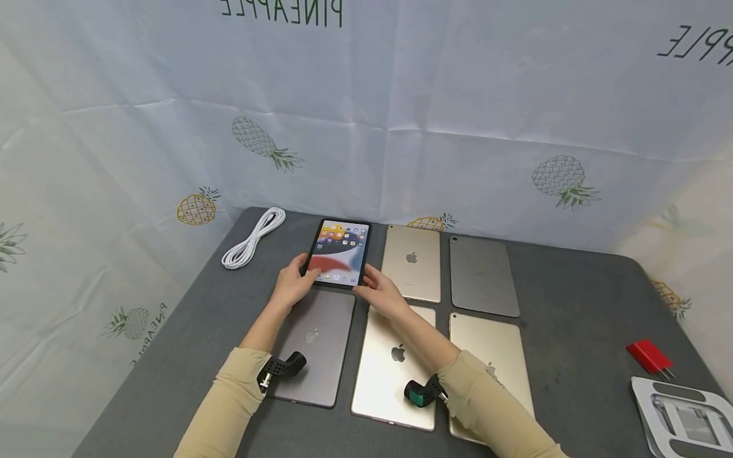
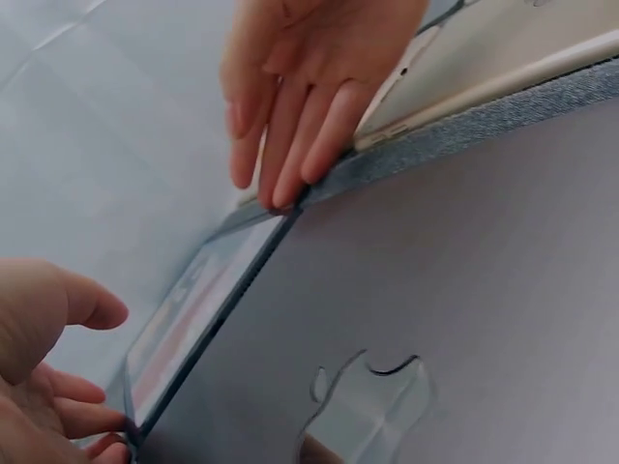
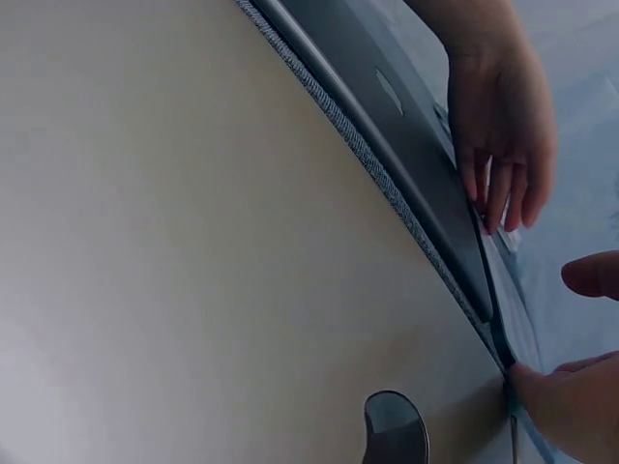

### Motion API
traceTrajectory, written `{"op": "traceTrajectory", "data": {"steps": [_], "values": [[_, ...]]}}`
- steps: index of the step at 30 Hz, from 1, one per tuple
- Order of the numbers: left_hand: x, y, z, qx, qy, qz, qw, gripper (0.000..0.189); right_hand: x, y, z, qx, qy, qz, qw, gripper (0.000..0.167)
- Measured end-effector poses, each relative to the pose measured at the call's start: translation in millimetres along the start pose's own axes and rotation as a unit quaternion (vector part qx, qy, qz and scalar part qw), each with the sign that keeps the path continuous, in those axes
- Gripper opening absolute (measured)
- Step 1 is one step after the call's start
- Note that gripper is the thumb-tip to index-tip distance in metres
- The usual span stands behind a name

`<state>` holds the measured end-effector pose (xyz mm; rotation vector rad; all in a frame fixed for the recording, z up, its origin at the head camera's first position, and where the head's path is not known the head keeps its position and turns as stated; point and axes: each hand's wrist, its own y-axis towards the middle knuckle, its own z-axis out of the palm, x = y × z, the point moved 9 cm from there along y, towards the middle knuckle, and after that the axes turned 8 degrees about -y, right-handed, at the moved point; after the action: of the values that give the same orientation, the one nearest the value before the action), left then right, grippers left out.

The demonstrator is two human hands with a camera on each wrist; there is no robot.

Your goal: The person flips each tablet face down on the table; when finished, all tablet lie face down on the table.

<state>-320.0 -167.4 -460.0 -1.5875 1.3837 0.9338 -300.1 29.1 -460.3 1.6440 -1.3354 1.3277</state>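
A tablet with a lit home screen and black border (image 1: pixel 338 254) lies face up at the back of the table. My left hand (image 1: pixel 293 281) is at its lower left side, fingertips at the edge and thumb (image 2: pixel 92 302) held apart above the screen. On the opposite side, my right hand (image 1: pixel 385 291) touches the lower right edge with relaxed fingers (image 2: pixel 308 130). Just in front lies a dark grey tablet (image 1: pixel 321 356), back up. A gold tablet (image 1: pixel 372 381) lies beneath my right forearm.
Farther right lie another gold tablet (image 1: pixel 420 273), a grey tablet (image 1: pixel 481 286) and a front gold tablet (image 1: pixel 504 350), backs up. A coiled white cable (image 1: pixel 246 248) is at back left. A red plug adapter (image 1: pixel 648 355) and a silver folding stand (image 1: pixel 681 413) are at the right.
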Motion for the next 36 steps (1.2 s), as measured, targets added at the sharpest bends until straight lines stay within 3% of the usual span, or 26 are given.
{"op": "traceTrajectory", "data": {"steps": [8,13,19,24,36], "values": [[3.7,-0.6,3.2,-0.003,-0.024,-0.010,0.9997,0.068,-10,1.7,6,-0.003,0.028,0.029,0.9992,0.070],[4.3,0.7,2.2,-0.014,-0.081,-0.030,0.9962,0.065,-10,0.7,8,0.003,0.046,0.035,0.9983,0.071],[7.1,4.6,-1.3,-0.025,-0.179,-0.062,0.9815,0.058,-6,0.4,8,0.007,0.084,0.027,0.9961,0.071],[12.3,6.3,-4.2,-0.036,-0.216,-0.097,0.9710,0.056,-5,0.3,9,0.008,0.091,0.028,0.9954,0.069],[6.7,11.3,-8.4,-0.057,-0.259,-0.074,0.9614,0.048,-7,1.0,8,0.007,0.089,0.040,0.9952,0.066]]}}
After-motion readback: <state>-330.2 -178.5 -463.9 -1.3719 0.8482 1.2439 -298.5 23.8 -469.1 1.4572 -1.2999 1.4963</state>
